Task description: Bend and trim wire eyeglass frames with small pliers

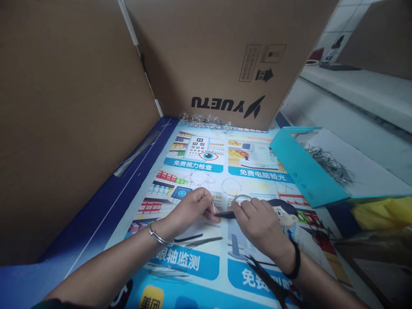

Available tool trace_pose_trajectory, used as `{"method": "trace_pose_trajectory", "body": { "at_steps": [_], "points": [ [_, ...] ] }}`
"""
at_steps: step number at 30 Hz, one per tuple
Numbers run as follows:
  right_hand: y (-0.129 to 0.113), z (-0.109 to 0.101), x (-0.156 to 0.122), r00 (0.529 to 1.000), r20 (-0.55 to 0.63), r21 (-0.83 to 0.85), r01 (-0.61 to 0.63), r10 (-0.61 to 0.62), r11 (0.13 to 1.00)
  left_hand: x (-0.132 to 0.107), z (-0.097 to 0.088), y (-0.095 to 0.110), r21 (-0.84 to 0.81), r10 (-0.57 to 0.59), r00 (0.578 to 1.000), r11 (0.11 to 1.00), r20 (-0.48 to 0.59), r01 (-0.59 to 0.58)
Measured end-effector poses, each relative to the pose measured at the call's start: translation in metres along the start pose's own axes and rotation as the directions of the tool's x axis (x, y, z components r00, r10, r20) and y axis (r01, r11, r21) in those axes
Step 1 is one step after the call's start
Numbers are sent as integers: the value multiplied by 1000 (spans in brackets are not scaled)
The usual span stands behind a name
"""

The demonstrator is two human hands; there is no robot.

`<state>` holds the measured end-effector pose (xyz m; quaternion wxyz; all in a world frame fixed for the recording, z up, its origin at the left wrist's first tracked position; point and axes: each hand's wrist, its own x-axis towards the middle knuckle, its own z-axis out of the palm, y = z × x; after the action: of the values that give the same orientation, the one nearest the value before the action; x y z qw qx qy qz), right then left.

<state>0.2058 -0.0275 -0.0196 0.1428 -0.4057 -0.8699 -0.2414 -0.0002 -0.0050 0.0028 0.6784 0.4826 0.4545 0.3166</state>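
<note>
Over the printed mat, my left hand (196, 206) is closed, its thumb and fingers pinching a thin wire (213, 207). My right hand (257, 221) is wrapped round a pair of pliers (227, 215); their dark tapered tip points left and meets the wire at my left fingertips. The handles are mostly hidden in my palm. A pair of scissors (273, 283) with dark blades lies below my right wrist. Cut lengths of wire (204, 242) rest under my left hand, with more thin strands (169, 271) nearer me. Faint wire rings (231, 186) lie just beyond my hands.
Tall cardboard panels (222, 51) stand at the left and back. Small clear and silvery bits (207, 120) line the back panel's foot. On the right, a teal box (299, 171) holds tangled wire (328, 163). Yellow plastic (383, 212) sits nearer me. A strip bundle (137, 154) lies left.
</note>
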Motion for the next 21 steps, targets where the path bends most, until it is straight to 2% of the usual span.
{"method": "trace_pose_trajectory", "body": {
  "at_steps": [3,6,10,12,15,18,21],
  "points": [
    [-2,2,0,999,37,35,-31,30,999,0,-2,2,97,70,997,993,16,-71],
    [-4,0,1,993,95,121,-84,73,989,-3,-4,4,295,173,984,939,37,-176],
    [-6,-10,5,969,220,259,-169,112,951,-7,-6,9,506,259,959,816,113,-280],
    [-6,-16,7,942,316,294,-213,116,932,-9,-7,9,573,286,943,750,170,-330],
    [-5,-24,9,889,444,325,-276,112,904,-11,-9,8,684,325,908,601,264,-414],
    [-2,-29,10,850,518,353,-318,99,880,-12,-10,7,748,338,875,462,347,-476],
    [0,-31,10,822,564,382,-346,80,857,-14,-9,9,766,327,857,397,398,-506]
  ]
}}
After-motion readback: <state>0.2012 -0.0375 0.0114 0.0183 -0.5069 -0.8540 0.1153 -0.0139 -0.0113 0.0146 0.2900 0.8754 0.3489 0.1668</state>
